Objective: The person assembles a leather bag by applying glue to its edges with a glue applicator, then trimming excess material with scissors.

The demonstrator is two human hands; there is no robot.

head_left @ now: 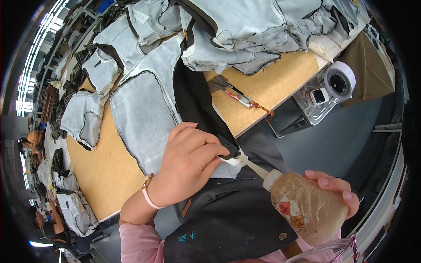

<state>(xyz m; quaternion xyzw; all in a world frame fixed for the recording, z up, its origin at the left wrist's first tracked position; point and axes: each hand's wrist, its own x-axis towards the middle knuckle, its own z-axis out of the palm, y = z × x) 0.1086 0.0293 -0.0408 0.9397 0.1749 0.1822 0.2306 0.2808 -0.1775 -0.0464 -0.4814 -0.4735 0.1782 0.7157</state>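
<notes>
My left hand [186,158] is closed on the folded corner of a garment piece, thumb and fingers pinching its black fabric edge [227,148]. The garment's long black strip [197,98] runs back from there over the table, beside pale grey-white backed panels [142,114] with dark seams. A translucent squeeze bottle [309,215] of yellowish stuff lies tilted in my right hand [335,188], whose fingers wrap round its far side. The bottle's thin nozzle [256,167] points at the pinched corner, its tip touching or very close to it.
On the tan table [280,74] lie scissors [232,93] with an orange cord. Pale garments [250,26] are heaped at the back. Off the right edge, a metal stool [318,116] carries a round white fan [338,82] and a small device [319,96]. Another person [48,225] sits far left.
</notes>
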